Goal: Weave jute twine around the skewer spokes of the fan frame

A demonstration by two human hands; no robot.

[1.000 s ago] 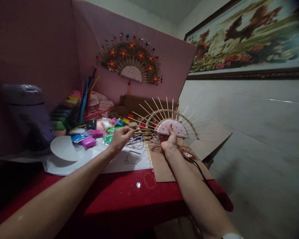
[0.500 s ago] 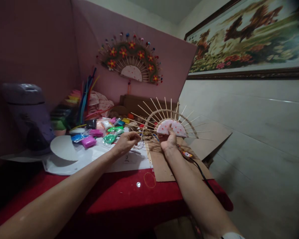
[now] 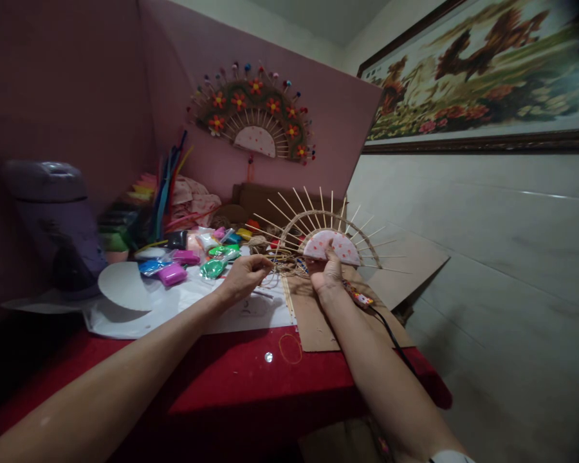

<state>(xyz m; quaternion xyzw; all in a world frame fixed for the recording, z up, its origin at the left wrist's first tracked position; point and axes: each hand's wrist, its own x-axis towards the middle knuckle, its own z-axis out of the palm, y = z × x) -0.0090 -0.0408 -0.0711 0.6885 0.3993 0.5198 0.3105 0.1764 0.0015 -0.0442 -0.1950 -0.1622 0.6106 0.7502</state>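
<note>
My right hand (image 3: 327, 276) grips a half-round fan frame (image 3: 332, 247) by its pink spotted base, thumb across the front and fingers behind. Thin wooden sticks spread from the base, and a band of brown twine (image 3: 318, 215) arches across them. At the frame's left end, my left hand (image 3: 245, 276) is closed in a pinch on a strand of twine that leads towards the band. Beneath the frame lies a tangle of loose twine (image 3: 289, 260), partly hidden by the frame and my right hand.
Bright clay packets (image 3: 172, 274) lie left of my hands, near a purple bottle (image 3: 53, 225). Cardboard (image 3: 313, 328) and a glue gun's black cord (image 3: 390, 331) are at the right. A rubber band (image 3: 290, 349) rests on the red cloth (image 3: 212, 379). A decorated fan (image 3: 255, 119) hangs behind.
The fan frame has shifted very slightly, its sticks tilting a little. My left hand has edged slightly right, still pinching the twine. The right hand keeps its grip.
</note>
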